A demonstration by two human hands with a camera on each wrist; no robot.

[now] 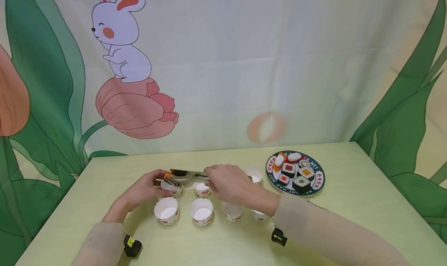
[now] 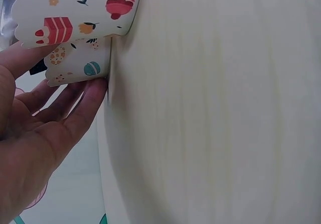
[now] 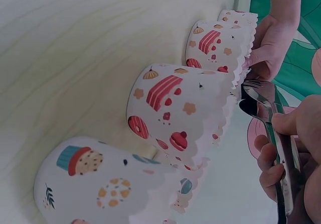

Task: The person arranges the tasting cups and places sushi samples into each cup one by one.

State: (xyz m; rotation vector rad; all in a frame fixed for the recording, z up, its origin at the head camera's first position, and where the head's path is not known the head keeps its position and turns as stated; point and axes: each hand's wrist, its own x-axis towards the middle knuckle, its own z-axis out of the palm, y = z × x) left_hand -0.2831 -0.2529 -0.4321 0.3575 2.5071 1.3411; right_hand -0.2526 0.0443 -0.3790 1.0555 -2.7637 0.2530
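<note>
My left hand (image 1: 144, 186) holds the far-left paper cup (image 1: 175, 191) by its side, fingers spread around the wall. In the left wrist view, fingertips press the patterned cup (image 2: 83, 66) near its base, with another cup in front. My right hand (image 1: 228, 184) grips shiny metal tongs (image 1: 192, 175), which reach left across the back row. Their tips lie over the cup's rim, beside a small orange sushi piece (image 1: 167, 176), mostly hidden by the tongs and left fingers. In the right wrist view, the tongs (image 3: 275, 118) are held between thumb and curled fingers.
Several white paper cups stand in two rows, including a front-left cup (image 1: 166, 215) and its neighbour (image 1: 201, 216). Right of them sits a round dark plate (image 1: 319, 180) with several sushi pieces (image 1: 302, 183). A rabbit-printed cloth (image 1: 216, 64) hangs behind the table.
</note>
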